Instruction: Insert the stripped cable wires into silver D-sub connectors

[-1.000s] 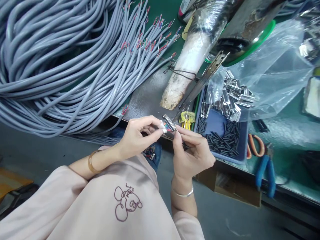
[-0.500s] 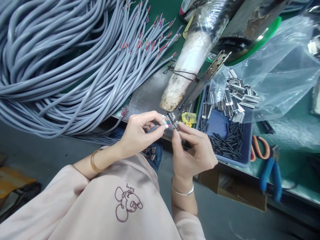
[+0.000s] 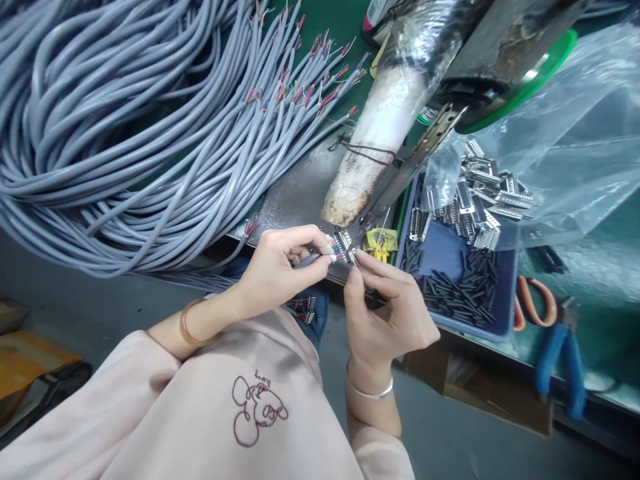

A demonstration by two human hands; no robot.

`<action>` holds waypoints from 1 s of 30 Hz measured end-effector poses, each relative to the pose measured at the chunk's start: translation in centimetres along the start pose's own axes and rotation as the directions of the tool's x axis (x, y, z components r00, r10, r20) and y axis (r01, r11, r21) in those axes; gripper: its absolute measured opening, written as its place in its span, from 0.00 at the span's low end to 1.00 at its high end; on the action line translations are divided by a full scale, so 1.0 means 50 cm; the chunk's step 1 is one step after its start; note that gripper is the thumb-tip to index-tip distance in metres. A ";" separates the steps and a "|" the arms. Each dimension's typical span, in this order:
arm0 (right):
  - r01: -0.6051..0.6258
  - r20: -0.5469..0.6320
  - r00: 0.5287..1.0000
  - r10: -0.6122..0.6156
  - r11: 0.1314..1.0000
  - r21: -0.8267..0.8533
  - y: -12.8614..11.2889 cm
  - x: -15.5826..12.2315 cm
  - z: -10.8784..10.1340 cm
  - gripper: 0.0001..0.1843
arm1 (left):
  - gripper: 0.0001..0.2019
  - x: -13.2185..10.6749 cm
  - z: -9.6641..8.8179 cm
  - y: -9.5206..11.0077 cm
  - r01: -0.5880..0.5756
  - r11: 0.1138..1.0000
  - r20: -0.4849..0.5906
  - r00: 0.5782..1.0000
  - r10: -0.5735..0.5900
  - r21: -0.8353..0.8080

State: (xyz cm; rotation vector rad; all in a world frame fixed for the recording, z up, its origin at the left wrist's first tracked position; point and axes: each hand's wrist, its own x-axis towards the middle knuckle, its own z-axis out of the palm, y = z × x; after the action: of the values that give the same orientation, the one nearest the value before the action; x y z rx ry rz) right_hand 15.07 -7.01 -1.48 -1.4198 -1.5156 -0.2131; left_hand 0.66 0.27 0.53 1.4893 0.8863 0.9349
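Between finger and thumb, my left hand [image 3: 280, 270] pinches the end of a grey cable, close to its coloured wires [image 3: 340, 255]. Those wires run up to a small metal multi-pin connector [image 3: 345, 241]. My right hand [image 3: 387, 303] grips the connector's right end with closed fingertips. Just above it hangs the blunt tip of a plastic-wrapped white tube [image 3: 365, 147], with a slotted metal strip [image 3: 415, 170] beside it. More wired connectors [image 3: 306, 308] rest at my lap, partly covered by my left forearm.
Many grey cables [image 3: 125, 147] with stripped ends fill the left of the bench. A blue tray [image 3: 447, 257] holds black sleeves [image 3: 460, 290] and metal connectors [image 3: 487, 193] in a clear bag [image 3: 575, 133]. Blue-handled pliers [image 3: 563, 360] and orange-handled scissors [image 3: 537, 303] lie at right.
The view has shifted slightly, so the bench items sit a little further right and lower. Both hands keep their hold, and the connector is turned slightly.
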 end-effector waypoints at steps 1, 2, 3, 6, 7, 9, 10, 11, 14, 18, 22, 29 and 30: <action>-0.001 0.006 1.000 0.001 1.000 0.005 0.001 -0.002 0.000 0.10 | 0.04 0.000 0.000 -0.001 0.011 1.000 0.004 1.000 -0.011 -0.004; -0.002 0.010 1.000 0.002 1.000 0.008 0.003 -0.003 0.000 0.10 | 0.04 0.000 -0.001 -0.001 0.019 1.000 0.006 1.000 -0.019 -0.009; -0.003 0.010 1.000 0.003 1.000 0.008 0.003 -0.004 0.000 0.10 | 0.04 0.000 0.000 -0.002 0.023 1.000 0.008 1.000 -0.023 -0.013; 0.001 0.009 1.000 -0.001 1.000 -0.014 0.003 0.000 0.002 0.09 | 0.04 -0.001 0.002 -0.002 0.043 0.999 0.012 0.999 -0.043 -0.020; 0.007 0.009 1.000 -0.006 1.000 -0.023 0.003 0.002 0.003 0.09 | 0.04 -0.001 0.003 -0.002 0.048 0.999 0.008 0.999 -0.047 -0.020; 0.016 0.006 1.000 -0.016 0.999 -0.041 0.000 0.008 0.003 0.09 | 0.03 -0.001 0.004 0.002 0.047 0.999 -0.005 0.999 -0.047 -0.020; 0.020 0.003 1.000 -0.020 0.999 -0.048 -0.001 0.010 0.003 0.09 | 0.03 -0.001 0.004 0.005 0.040 0.999 -0.013 0.999 -0.040 -0.019; 0.020 -0.004 1.000 -0.020 0.999 -0.050 -0.003 0.012 0.003 0.09 | 0.03 0.000 0.003 0.007 0.030 0.999 -0.017 0.999 -0.030 -0.017; 0.011 -0.014 1.000 -0.012 0.999 -0.044 -0.007 0.015 0.001 0.09 | 0.04 0.002 0.000 0.014 0.003 1.000 -0.003 1.000 -0.003 -0.017; 0.044 0.015 0.999 -0.043 0.998 -0.050 -0.008 0.010 -0.004 0.10 | 0.03 0.004 -0.005 0.012 0.035 0.999 0.032 0.999 -0.034 -0.027; 0.094 0.060 0.994 -0.090 0.993 -0.076 -0.006 0.003 -0.010 0.10 | 0.03 0.000 -0.007 0.004 0.082 0.996 0.066 0.995 -0.081 -0.020; 0.016 0.089 0.996 -0.009 0.997 -0.074 -0.009 -0.001 -0.022 0.09 | 0.02 -0.016 -0.001 0.002 0.074 0.997 0.071 0.995 -0.074 0.005; 0.022 0.102 0.995 -0.013 0.996 -0.084 -0.010 0.001 -0.021 0.09 | 0.02 -0.017 0.000 0.001 0.077 0.997 0.059 0.995 -0.077 0.006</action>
State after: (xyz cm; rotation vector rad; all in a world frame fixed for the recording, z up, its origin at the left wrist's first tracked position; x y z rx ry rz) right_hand 15.20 -7.86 -0.70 -1.5044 -1.6190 -0.2214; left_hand 0.34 -0.49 0.49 1.4685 0.8964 0.8286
